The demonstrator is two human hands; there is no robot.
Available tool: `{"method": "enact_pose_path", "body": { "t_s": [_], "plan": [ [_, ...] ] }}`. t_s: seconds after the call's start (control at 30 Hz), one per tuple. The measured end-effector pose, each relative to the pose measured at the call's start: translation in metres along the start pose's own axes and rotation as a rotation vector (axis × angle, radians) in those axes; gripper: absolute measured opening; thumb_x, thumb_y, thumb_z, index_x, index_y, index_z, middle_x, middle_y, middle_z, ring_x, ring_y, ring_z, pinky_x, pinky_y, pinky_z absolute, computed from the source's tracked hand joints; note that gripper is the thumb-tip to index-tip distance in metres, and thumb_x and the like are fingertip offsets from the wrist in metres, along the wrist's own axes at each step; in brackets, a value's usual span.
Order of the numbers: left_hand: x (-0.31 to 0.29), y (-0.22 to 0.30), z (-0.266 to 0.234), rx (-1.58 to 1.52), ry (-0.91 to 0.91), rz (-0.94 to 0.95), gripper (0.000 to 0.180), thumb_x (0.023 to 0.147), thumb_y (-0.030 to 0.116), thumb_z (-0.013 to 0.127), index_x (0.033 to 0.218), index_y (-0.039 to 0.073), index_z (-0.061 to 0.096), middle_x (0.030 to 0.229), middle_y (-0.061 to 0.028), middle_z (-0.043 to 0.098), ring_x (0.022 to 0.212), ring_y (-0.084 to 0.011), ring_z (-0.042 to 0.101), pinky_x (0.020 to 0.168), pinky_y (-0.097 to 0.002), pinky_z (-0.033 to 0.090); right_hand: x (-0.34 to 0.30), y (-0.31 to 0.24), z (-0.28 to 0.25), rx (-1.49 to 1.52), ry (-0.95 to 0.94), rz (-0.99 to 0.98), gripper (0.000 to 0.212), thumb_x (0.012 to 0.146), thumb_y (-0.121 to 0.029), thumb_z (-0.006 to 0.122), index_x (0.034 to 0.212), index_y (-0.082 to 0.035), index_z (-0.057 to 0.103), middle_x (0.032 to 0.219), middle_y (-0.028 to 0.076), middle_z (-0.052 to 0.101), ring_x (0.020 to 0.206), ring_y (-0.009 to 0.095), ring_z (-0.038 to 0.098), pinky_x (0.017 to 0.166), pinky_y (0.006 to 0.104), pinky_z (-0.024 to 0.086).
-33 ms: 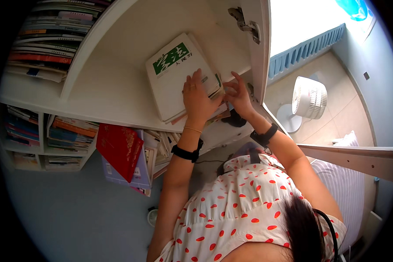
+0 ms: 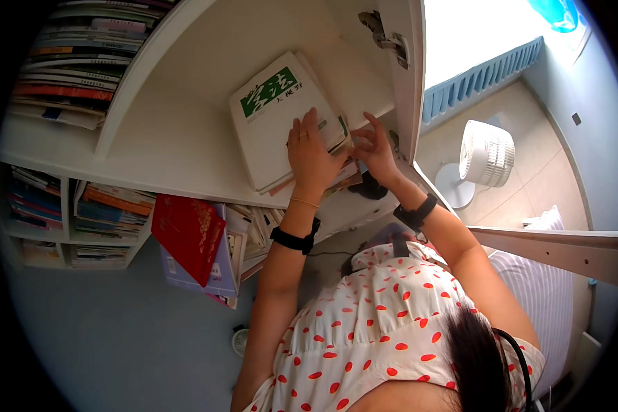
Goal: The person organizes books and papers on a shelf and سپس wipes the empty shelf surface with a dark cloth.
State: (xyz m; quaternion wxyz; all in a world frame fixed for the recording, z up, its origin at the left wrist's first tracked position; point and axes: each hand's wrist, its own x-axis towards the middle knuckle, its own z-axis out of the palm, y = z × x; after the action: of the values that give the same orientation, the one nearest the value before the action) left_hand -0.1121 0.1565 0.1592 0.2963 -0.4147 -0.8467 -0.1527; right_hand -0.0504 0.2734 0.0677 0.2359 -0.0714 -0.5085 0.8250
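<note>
A white book (image 2: 267, 127) with a green block on its cover tops a small slanted stack inside the white cabinet (image 2: 168, 147). My left hand (image 2: 310, 156) lies on the cover, fingers stretched out and the thumb toward the stack's right edge. At that edge is my right hand (image 2: 378, 151), with one finger extended and the others loosely bent beside the page edges. Its fingertips are close to my left thumb; whether they grip any pages is not clear. Under the white book, edges of other books (image 2: 347, 177) show, partly covered by my hands.
The cabinet door (image 2: 410, 82) stands open on the right. Stacked books (image 2: 82, 62) fill a shelf at the upper left, with more in cubbies (image 2: 113, 206) below. A red folder (image 2: 187, 233) leans out beneath the shelf edge. A white fan (image 2: 486, 154) stands on the floor.
</note>
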Motion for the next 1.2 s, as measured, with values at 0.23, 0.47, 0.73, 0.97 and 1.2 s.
{"method": "enact_pose_path", "body": {
  "t_s": [0.23,0.47,0.73,0.97,1.2],
  "plan": [
    [0.018,-0.02,-0.009,-0.31,-0.018,-0.317,0.05,0.067,0.019,0.068,0.108,-0.003,0.051,0.082,-0.0178,0.064,0.075,-0.0314,0.064,0.066,-0.0358,0.05,0.016,-0.014,-0.005,-0.451,-0.126,-0.038,0.074,0.07,-0.001,0.06,0.137,-0.012,0.03,0.099,0.013,0.055,0.082,0.02,0.058,0.075,0.03,0.048],
    [0.023,-0.026,-0.023,-0.412,0.04,-0.362,0.042,0.067,0.019,0.066,0.1,-0.002,0.054,0.08,-0.0175,0.063,0.069,-0.0315,0.063,0.064,-0.0356,0.051,0.03,-0.051,0.018,-1.171,-0.174,-0.065,0.04,0.071,-0.016,0.057,0.11,-0.008,0.058,0.089,0.02,0.059,0.086,0.032,0.058,0.075,0.0389,0.048],
    [0.033,-0.045,-0.054,-0.675,0.163,-0.599,0.034,0.074,0.008,0.066,0.103,-0.006,0.053,0.099,-0.0141,0.061,0.086,-0.019,0.058,0.078,-0.0285,0.045,0.049,-0.049,0.014,-1.332,-0.369,-0.353,0.023,0.072,-0.009,0.056,0.092,0.001,0.061,0.092,0.018,0.057,0.094,0.033,0.052,0.083,0.0379,0.044],
    [0.036,-0.068,-0.07,-0.648,0.361,-0.724,0.034,0.076,0.009,0.066,0.103,-0.006,0.053,0.098,-0.0132,0.061,0.085,-0.0196,0.058,0.077,-0.0282,0.044,0.034,-0.052,0.027,-1.443,-0.533,-0.525,0.009,0.073,-0.009,0.058,0.078,-0.002,0.062,0.085,0.012,0.056,0.092,0.028,0.051,0.081,0.0343,0.045],
    [0.031,-0.097,-0.083,-0.702,0.459,-0.65,0.035,0.075,0.009,0.067,0.104,-0.006,0.054,0.1,-0.0115,0.06,0.085,-0.0185,0.056,0.077,-0.0276,0.044,0.022,-0.04,0.011,-1.347,-0.526,-0.633,0.014,0.075,-0.016,0.061,0.071,-0.003,0.062,0.083,0.009,0.057,0.087,0.026,0.051,0.076,0.0334,0.045]
  ]
}}
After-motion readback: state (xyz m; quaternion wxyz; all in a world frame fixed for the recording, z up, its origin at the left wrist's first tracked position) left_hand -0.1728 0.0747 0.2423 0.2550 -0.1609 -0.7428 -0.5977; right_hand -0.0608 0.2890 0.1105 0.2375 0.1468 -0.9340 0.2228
